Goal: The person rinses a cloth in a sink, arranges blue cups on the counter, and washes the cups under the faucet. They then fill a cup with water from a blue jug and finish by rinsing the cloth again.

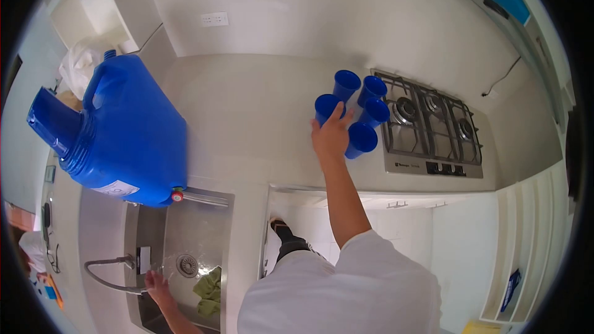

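My right hand [331,136] is at a blue cup [327,106] on the counter. A finger reaches over the rim and the thumb lies along the near side. Around it stand several more upright blue cups [362,138], close together beside the stove. My left hand [158,287] is over the sink [228,235], by the end of the curved faucet [102,264]. Its fingers look apart with nothing in them, though they are small in view. A green cloth [208,291] lies in the basin near the drain [187,265].
A large blue water jug [136,130] with a red-tipped tap [177,196] rests on the counter at the sink's back edge. The gas stove [430,124] is to the right of the cups. Eyeglasses [54,258] lie at far left. An outlet [215,19] is on the wall.
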Tool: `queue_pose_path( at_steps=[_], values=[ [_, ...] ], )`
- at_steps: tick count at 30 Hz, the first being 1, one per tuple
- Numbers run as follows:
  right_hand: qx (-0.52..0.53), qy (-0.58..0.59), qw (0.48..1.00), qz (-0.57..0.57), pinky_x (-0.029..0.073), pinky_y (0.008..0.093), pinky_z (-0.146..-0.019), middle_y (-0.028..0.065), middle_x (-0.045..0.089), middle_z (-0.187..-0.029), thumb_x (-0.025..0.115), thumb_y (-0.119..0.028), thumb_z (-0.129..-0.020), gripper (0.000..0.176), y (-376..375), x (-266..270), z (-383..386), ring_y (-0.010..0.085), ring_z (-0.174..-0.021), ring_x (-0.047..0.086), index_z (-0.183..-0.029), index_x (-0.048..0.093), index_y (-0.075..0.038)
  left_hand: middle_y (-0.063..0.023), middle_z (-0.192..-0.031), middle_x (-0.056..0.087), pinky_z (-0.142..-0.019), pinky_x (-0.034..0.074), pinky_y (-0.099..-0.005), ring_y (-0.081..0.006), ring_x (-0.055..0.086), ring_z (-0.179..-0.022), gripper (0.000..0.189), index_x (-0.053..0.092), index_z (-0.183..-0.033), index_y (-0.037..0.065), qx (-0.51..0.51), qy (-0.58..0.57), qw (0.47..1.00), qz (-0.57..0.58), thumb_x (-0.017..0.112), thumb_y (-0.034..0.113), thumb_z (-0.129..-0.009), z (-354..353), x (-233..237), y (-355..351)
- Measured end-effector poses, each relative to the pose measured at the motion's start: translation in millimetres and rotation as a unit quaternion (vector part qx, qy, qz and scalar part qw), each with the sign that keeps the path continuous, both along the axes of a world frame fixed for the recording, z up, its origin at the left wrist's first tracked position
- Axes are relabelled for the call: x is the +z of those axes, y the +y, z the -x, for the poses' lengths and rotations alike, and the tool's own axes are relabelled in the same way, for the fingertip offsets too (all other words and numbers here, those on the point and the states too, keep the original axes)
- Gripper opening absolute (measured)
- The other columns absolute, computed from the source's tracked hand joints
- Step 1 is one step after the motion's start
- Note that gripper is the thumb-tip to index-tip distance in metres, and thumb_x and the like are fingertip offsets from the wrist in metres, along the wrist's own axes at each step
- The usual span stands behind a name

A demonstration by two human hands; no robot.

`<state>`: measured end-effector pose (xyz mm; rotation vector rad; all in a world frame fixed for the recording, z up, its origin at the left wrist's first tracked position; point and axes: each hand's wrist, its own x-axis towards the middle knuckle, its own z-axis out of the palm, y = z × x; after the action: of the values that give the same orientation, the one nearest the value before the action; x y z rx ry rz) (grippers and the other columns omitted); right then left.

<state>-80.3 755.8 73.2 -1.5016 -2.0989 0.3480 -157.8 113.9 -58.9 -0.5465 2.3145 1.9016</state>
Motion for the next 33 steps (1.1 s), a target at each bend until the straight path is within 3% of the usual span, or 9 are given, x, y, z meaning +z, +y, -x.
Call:
queue_pose_path(
  at_steps=[2, 5, 8, 12, 15, 21, 26, 29, 33],
  values=[
    [0.001, 0.034, 0.987, -0.154, 0.053, 0.0447, -0.085, 0.0253, 0.046, -0.130, 0.063, -0.028, -0.088, 0.045, 22.3, -5.2, 4.3, 0.0413, -0.099, 0.063, -0.123, 0.049, -0.003, 0.0002, -0.080, 0.056, -0.058, 0.041, -0.0241, -0.0083, 0.050, -0.066, 0.028, 0.056, -0.113, 0.006, -0.021, 0.010, 1.000, -0.004, 0.059, 0.028, -0.097, -2.6, -1.0, -12.7],
    [0.038, -0.078, 0.981, -0.175, 0.056, 0.0420, -0.071, 0.0181, 0.063, -0.103, 0.051, -0.022, -0.094, 0.025, 123.0, -4.3, 14.6, 0.0347, -0.086, 0.067, -0.094, 0.063, -0.001, -0.0006, -0.065, 0.052, -0.045, 0.033, -0.0200, -0.0077, 0.045, -0.052, 0.019, 0.058, -0.096, 0.003, -0.009, 0.059, 0.998, 0.022, 0.059, 0.022, -0.097, -6.8, -1.2, -10.4],
    [0.082, -0.200, 0.976, -0.034, 0.053, 0.0442, -0.086, 0.0172, 0.066, -0.109, 0.069, -0.027, -0.085, 0.029, 185.0, 2.0, 20.8, 0.0372, -0.101, 0.064, -0.101, 0.069, -0.003, -0.0016, -0.063, 0.051, -0.045, 0.035, -0.0229, -0.0079, 0.045, -0.050, 0.031, 0.057, -0.079, 0.003, 0.022, 0.029, 0.994, 0.099, 0.058, 0.027, -0.098, -21.1, 14.4, 3.5],
    [0.157, -0.287, 0.942, -0.071, 0.051, 0.0433, -0.093, 0.0143, 0.067, -0.108, 0.071, -0.024, -0.082, 0.021, 197.6, -2.0, 13.0, 0.0336, -0.111, 0.060, -0.100, 0.073, -0.014, -0.0010, -0.060, 0.049, -0.045, 0.036, -0.0241, -0.0086, 0.046, -0.049, 0.041, 0.055, -0.070, 0.004, 0.074, -0.048, 0.992, 0.089, 0.052, 0.032, -0.101, -36.4, 9.7, 16.3],
    [0.144, -0.345, 0.923, -0.087, 0.049, 0.0440, -0.092, 0.0142, 0.066, -0.107, 0.072, -0.021, -0.079, 0.016, 233.3, -29.0, 12.0, 0.0333, -0.109, 0.060, -0.093, 0.073, -0.013, 0.0001, -0.057, 0.047, -0.045, 0.036, -0.0247, -0.0090, 0.046, -0.048, 0.044, 0.056, -0.069, 0.003, 0.021, 0.028, 0.999, -0.030, 0.049, 0.032, -0.102, -46.0, -21.4, 18.5],
    [0.166, -0.334, 0.904, -0.210, 0.049, 0.0484, -0.085, 0.0091, 0.066, -0.096, 0.072, -0.017, -0.077, 0.008, 194.8, 27.6, 15.3, 0.0314, -0.096, 0.061, -0.084, 0.072, -0.014, -0.0021, -0.064, 0.056, -0.050, 0.042, -0.0233, -0.0093, 0.053, -0.055, 0.034, 0.063, -0.085, -0.001, -0.021, 0.013, 0.992, 0.125, 0.052, 0.028, -0.100, -52.9, 0.6, 22.9],
    [0.207, -0.372, 0.901, -0.078, 0.050, 0.0444, -0.090, 0.0092, 0.069, -0.108, 0.080, -0.024, -0.071, 0.021, 215.8, -8.0, 11.7, 0.0299, -0.105, 0.063, -0.091, 0.075, -0.020, -0.0023, -0.059, 0.054, -0.051, 0.042, -0.0243, -0.0095, 0.052, -0.056, 0.035, 0.069, -0.093, -0.003, -0.003, 0.027, 0.998, 0.064, 0.057, 0.030, -0.098, -47.2, -13.6, 26.2],
    [0.227, -0.336, 0.913, -0.047, 0.049, 0.0419, -0.091, 0.0103, 0.069, -0.106, 0.080, -0.024, -0.072, 0.021, 226.4, -9.8, 10.7, 0.0303, -0.104, 0.064, -0.092, 0.075, -0.019, 0.0005, -0.058, 0.052, -0.049, 0.036, -0.0239, -0.0074, 0.046, -0.052, 0.039, 0.058, -0.076, 0.005, -0.052, 0.040, 0.989, 0.133, 0.054, 0.035, -0.100, -49.3, -12.7, 23.6],
    [0.204, -0.211, 0.950, -0.104, 0.049, 0.0419, -0.093, 0.0130, 0.069, -0.106, 0.075, -0.022, -0.078, 0.026, 192.4, 29.2, -21.2, 0.0309, -0.106, 0.063, -0.102, 0.073, -0.012, 0.0008, -0.057, 0.050, -0.048, 0.035, -0.0233, -0.0083, 0.046, -0.052, 0.043, 0.056, -0.074, 0.006, 0.035, -0.016, 0.994, 0.098, 0.049, 0.039, -0.101, -45.0, -18.4, 12.5]
  ],
)
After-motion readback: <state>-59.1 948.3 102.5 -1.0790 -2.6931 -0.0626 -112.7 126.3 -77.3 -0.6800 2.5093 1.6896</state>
